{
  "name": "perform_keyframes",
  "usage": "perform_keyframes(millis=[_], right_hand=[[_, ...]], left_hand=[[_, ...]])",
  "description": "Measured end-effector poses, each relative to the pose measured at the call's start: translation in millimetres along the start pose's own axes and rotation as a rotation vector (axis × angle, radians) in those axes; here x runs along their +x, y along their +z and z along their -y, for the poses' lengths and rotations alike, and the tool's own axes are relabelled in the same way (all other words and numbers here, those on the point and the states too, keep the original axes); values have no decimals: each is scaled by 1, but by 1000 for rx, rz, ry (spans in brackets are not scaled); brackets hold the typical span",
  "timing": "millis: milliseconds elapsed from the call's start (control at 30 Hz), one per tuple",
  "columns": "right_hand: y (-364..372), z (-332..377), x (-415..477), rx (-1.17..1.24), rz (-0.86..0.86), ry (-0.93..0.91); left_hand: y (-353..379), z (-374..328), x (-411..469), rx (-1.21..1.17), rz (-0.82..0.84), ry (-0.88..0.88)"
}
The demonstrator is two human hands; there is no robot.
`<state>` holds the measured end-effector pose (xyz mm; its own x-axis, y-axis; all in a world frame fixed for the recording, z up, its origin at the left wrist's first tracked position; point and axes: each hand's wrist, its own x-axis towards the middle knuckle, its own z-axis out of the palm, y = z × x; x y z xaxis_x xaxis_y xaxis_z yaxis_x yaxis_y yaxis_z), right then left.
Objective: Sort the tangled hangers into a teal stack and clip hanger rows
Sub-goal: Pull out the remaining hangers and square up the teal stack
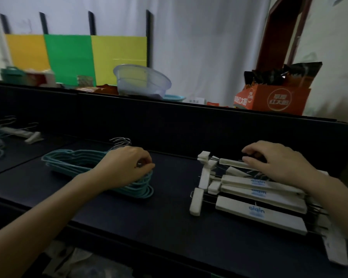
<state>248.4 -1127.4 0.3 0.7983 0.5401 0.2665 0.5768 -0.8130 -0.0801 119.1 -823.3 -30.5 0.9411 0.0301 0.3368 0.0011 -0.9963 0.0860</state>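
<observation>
The teal stack [76, 163] lies on the dark table [149, 221] left of centre, long axis running from far-left to near-right, metal hooks [121, 141] bunched at the far edge. My left hand [123, 167] sits right on its near-right end, fingers [147, 167] curled down over the top hanger's shoulder; looks like a pinch on the rim, but the thumb's hidden, so I can't tell if I truly grip it or just press.

Across a bare gap, well apart to the right, the clip hangers [255, 197] lie in rows, white bars w/ blue print, long axes running left to right and slanting toward me. My right hand [277, 163] lies flat on the far row, fingers spread and only loosely bent, tips touching the top bar; nothing closed around it.

So each hand is already on its own pile (no crossing needed).

Leftover tangle [0, 135] sits far left, beyond the teal stack, so I'd guess the left hand is the one to reach it; it's clearly nearer.
</observation>
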Motion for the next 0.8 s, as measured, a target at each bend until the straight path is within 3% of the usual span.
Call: perform_keyframes(millis=[333,800], right_hand=[[13,119,27,164,-88,-333],[72,361,58,257,3,-519]], left_hand=[[-22,66,-65,97,-61,-163],[-75,242,-199,194,-2,-320]])
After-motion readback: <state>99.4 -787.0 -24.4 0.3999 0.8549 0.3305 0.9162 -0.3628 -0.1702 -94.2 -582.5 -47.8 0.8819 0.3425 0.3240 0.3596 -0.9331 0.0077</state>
